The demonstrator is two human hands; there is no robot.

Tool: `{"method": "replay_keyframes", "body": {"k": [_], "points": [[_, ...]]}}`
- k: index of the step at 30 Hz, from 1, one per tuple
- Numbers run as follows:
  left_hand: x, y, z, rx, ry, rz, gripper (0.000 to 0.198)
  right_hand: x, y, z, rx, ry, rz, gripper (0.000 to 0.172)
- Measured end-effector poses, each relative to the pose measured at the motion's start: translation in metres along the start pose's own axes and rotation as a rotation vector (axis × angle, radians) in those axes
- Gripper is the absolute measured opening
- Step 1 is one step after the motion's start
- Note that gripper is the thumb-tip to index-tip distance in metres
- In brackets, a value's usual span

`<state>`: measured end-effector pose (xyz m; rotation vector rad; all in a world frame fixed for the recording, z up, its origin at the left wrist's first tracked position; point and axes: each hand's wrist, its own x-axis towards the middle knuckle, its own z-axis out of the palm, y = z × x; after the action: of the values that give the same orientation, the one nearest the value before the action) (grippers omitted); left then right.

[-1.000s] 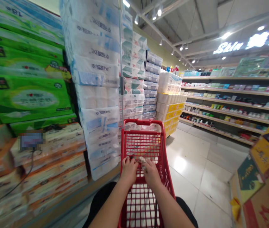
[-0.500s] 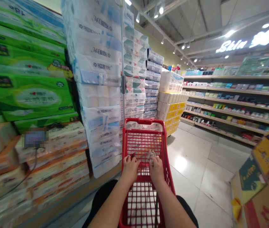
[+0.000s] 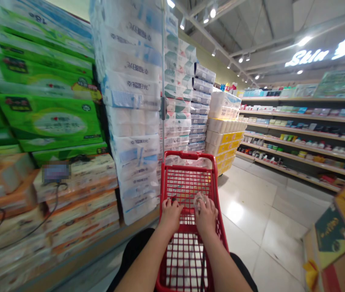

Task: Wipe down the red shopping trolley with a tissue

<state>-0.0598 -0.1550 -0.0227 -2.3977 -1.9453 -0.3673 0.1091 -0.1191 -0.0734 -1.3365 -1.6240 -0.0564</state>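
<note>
A red shopping cart (image 3: 190, 228) with a plastic grid stands right in front of me, and both my forearms reach over it. My left hand (image 3: 171, 215) is at the left side of its grid, fingers curled down; a small dark object (image 3: 174, 198) shows by the fingertips, its kind unclear. My right hand (image 3: 206, 215) is at the right side, with its fingers bent over a crumpled, whitish, see-through bundle (image 3: 199, 198). What the bundle contains cannot be made out. The undersides of both hands are hidden.
Stacked toilet paper packs (image 3: 136, 158) rise close on the left, beside green tissue packs (image 3: 50, 117). A cable runs from a blurred device (image 3: 56, 173). Yellow-and-white packs (image 3: 225, 142) stand ahead. Cartons (image 3: 332, 235) flank the tiled floor (image 3: 248, 211) at right, with shelves (image 3: 300, 140) beyond.
The surroundings and cart have shifted slightly right in view. My right hand has turned a little, its fingers now spread more over the whitish bundle. My left hand stays in place on the cart.
</note>
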Motion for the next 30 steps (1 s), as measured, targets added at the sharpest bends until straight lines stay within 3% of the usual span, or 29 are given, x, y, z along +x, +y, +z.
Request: {"method": "replay_keyframes", "body": {"k": [2,6,7,12,17,21,26,30], "points": [[-0.001,0.000,0.001,0.000,0.005,0.002,0.051,-0.004,0.000,0.003,-0.027,-0.029,-0.025,0.041],[-0.002,-0.002,0.004,-0.010,0.022,0.012,0.044,-0.010,-0.002,0.009,0.117,-0.373,-0.329,0.063],[-0.002,-0.002,0.004,-0.016,0.023,0.014,0.043,-0.010,-0.002,0.009,0.143,-0.410,-0.362,0.064],[-0.003,-0.003,0.003,-0.030,0.013,0.017,0.047,-0.005,-0.003,0.003,0.114,-0.251,-0.208,0.055],[-0.002,-0.002,0.001,-0.040,0.004,0.007,0.047,-0.002,0.000,0.002,0.171,-0.235,-0.208,0.048],[-0.002,-0.001,0.002,-0.044,-0.002,0.018,0.052,0.000,0.002,0.003,0.182,-0.090,-0.091,0.045],[-0.002,-0.002,0.003,-0.035,-0.002,-0.001,0.047,-0.003,-0.003,0.000,0.254,-0.257,-0.177,0.047],[-0.002,-0.002,0.003,-0.024,-0.003,0.014,0.052,0.000,-0.002,-0.002,0.175,-0.100,-0.022,0.035]]}}
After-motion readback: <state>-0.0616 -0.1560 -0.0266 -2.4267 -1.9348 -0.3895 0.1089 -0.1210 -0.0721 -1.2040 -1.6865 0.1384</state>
